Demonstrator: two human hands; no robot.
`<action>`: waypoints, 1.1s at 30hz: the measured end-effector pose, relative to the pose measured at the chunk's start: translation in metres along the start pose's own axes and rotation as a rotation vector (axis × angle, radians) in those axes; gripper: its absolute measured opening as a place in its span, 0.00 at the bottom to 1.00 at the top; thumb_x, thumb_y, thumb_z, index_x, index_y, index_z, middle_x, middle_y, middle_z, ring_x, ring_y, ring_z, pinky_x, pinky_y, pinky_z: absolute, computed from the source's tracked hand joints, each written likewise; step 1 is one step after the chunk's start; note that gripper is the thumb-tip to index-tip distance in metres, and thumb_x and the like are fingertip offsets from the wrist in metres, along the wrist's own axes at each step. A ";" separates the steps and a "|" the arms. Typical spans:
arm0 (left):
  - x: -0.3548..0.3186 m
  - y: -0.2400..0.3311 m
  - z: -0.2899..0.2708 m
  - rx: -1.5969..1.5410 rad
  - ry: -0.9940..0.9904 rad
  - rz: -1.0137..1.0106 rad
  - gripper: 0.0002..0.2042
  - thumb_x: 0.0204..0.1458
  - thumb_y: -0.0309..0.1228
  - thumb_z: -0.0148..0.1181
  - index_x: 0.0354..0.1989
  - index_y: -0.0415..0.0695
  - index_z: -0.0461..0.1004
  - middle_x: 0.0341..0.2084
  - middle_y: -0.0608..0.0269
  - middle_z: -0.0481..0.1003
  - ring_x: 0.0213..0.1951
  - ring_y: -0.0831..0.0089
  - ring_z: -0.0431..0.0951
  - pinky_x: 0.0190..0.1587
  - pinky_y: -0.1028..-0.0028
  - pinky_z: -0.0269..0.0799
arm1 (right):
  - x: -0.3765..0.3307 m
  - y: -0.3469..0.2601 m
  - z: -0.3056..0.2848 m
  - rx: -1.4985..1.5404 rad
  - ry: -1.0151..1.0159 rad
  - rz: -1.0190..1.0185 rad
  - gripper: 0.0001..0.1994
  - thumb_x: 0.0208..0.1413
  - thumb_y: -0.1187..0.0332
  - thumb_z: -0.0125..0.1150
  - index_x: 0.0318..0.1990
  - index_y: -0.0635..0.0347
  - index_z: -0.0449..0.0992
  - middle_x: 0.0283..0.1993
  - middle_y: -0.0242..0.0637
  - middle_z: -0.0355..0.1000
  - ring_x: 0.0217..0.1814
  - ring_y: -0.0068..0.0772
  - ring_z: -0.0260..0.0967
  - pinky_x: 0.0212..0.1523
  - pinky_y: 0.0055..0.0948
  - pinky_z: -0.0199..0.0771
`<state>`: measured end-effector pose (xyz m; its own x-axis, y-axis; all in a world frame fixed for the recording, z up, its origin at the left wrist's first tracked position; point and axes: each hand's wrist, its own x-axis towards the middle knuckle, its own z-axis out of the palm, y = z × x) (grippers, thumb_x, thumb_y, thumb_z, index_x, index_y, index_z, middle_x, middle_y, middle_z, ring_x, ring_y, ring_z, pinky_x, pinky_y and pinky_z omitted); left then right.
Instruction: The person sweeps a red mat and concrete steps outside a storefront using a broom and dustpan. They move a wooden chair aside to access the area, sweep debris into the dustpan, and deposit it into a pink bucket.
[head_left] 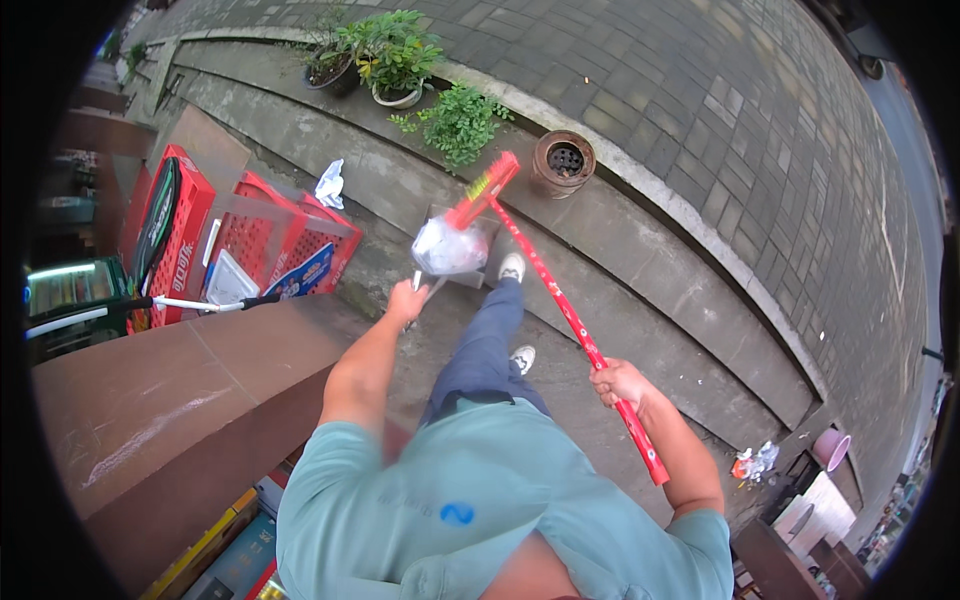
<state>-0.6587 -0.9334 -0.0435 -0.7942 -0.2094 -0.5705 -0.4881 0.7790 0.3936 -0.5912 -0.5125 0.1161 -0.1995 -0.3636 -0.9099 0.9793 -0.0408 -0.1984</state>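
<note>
My right hand (620, 382) is closed around the red patterned handle of a broom (550, 285). The broom slants up and to the left, and its red head with yellow-and-red bristles is next to a whitish plastic bag (450, 247). Below the head, the bag lies on a grey dustpan (487, 262) and hides much of it. With my left hand (405, 300) I grip the dustpan's handle, close beside the bag. The bag's contents are hard to make out.
Red plastic crates (255, 235) and crumpled white paper (330, 185) are on the left, beside a brown stone ledge (170, 390). Steps (640, 240) run diagonally ahead. Potted plants (395, 65) and a rusty round can (562, 163) stand there. Litter (755, 460) lies at right.
</note>
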 end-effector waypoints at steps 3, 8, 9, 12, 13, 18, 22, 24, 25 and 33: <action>-0.024 -0.051 0.013 -0.061 0.025 -0.039 0.18 0.43 0.42 0.53 0.26 0.35 0.71 0.22 0.46 0.73 0.30 0.51 0.73 0.35 0.62 0.67 | 0.037 0.009 0.010 -0.091 -0.016 -0.084 0.05 0.44 0.76 0.50 0.23 0.57 0.61 0.12 0.25 0.54 0.07 0.16 0.48 0.06 0.19 0.48; -0.074 -0.087 0.010 -0.216 0.063 -0.142 0.15 0.43 0.38 0.54 0.20 0.35 0.69 0.13 0.54 0.71 0.17 0.64 0.73 0.24 0.67 0.67 | 0.130 -0.009 0.048 -0.012 -0.049 -0.058 0.07 0.44 0.74 0.52 0.17 0.59 0.64 0.11 0.28 0.58 0.08 0.18 0.51 0.07 0.22 0.50; -0.089 -0.087 -0.001 -0.235 0.054 -0.193 0.15 0.44 0.38 0.54 0.19 0.35 0.68 0.12 0.55 0.70 0.15 0.67 0.72 0.22 0.68 0.67 | 0.134 -0.003 0.053 -0.006 -0.031 -0.074 0.07 0.44 0.73 0.52 0.18 0.59 0.65 0.11 0.28 0.58 0.08 0.18 0.51 0.07 0.22 0.50; -0.112 -0.107 -0.013 -0.220 0.086 -0.155 0.15 0.45 0.37 0.54 0.17 0.36 0.67 0.09 0.56 0.68 0.11 0.68 0.69 0.19 0.69 0.65 | 0.151 0.032 0.040 0.057 -0.019 -0.100 0.07 0.43 0.73 0.53 0.17 0.60 0.65 0.11 0.29 0.59 0.08 0.20 0.53 0.08 0.22 0.49; -0.125 -0.120 -0.015 -0.208 0.060 -0.195 0.15 0.45 0.37 0.54 0.17 0.36 0.66 0.09 0.56 0.68 0.12 0.68 0.69 0.19 0.69 0.65 | 0.142 0.053 0.034 -0.043 0.050 -0.094 0.08 0.43 0.73 0.53 0.16 0.60 0.65 0.11 0.30 0.59 0.08 0.21 0.53 0.09 0.23 0.49; -0.138 -0.173 -0.013 -0.109 0.067 -0.179 0.16 0.45 0.38 0.54 0.17 0.36 0.66 0.10 0.56 0.68 0.12 0.68 0.69 0.19 0.68 0.66 | 0.032 0.157 -0.027 -0.269 0.365 0.001 0.05 0.40 0.74 0.50 0.18 0.61 0.63 0.12 0.32 0.59 0.11 0.24 0.55 0.11 0.27 0.53; -0.156 -0.135 -0.041 -0.171 -0.011 -0.284 0.17 0.44 0.40 0.54 0.18 0.35 0.67 0.12 0.52 0.69 0.18 0.63 0.72 0.26 0.64 0.66 | -0.047 0.179 -0.002 -0.249 0.511 0.109 0.04 0.39 0.77 0.49 0.19 0.61 0.62 0.13 0.31 0.58 0.10 0.23 0.54 0.11 0.24 0.53; -0.158 -0.143 -0.047 -0.180 0.015 -0.311 0.16 0.43 0.39 0.54 0.18 0.35 0.67 0.13 0.52 0.69 0.20 0.63 0.73 0.26 0.64 0.66 | -0.065 0.164 0.009 -0.109 0.426 0.084 0.05 0.39 0.77 0.50 0.19 0.60 0.61 0.12 0.30 0.56 0.10 0.23 0.53 0.11 0.23 0.52; -0.162 -0.151 -0.050 -0.182 0.024 -0.322 0.16 0.43 0.39 0.54 0.18 0.35 0.67 0.13 0.52 0.70 0.21 0.63 0.73 0.27 0.64 0.66 | -0.060 0.157 0.012 -0.155 0.350 0.053 0.05 0.39 0.77 0.50 0.19 0.59 0.61 0.12 0.29 0.56 0.10 0.22 0.52 0.10 0.23 0.52; -0.179 -0.200 -0.078 -0.273 0.121 -0.140 0.13 0.48 0.31 0.53 0.16 0.42 0.59 0.05 0.66 0.62 0.06 0.77 0.63 0.08 0.76 0.57 | 0.199 0.032 0.099 -0.103 -0.081 -0.122 0.15 0.44 0.72 0.52 0.09 0.56 0.60 0.08 0.30 0.57 0.09 0.23 0.52 0.10 0.26 0.48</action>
<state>-0.4467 -1.0978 0.0361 -0.7416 -0.3848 -0.5495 -0.6618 0.5541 0.5051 -0.5957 -0.6782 -0.0349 -0.3091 -0.4361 -0.8451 0.9383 0.0051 -0.3458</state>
